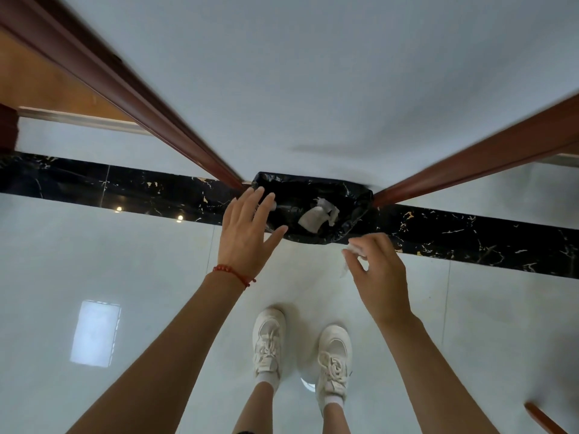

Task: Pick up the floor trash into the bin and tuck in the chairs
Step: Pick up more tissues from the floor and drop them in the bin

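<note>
View from my head, looking down. My left hand [247, 233] is spread flat, fingers straight, over the near-left rim of the black-lined bin [354, 211] and holds nothing. My right hand [380, 277] pinches a crumpled white tissue [352, 250] just outside the bin's near edge. More white tissue [316, 216] lies inside the bin. No writing is legible anywhere, including on my white shoes [269, 343].

Head camera looks steeply down, close over the floor [125, 277] by a wall.
</note>
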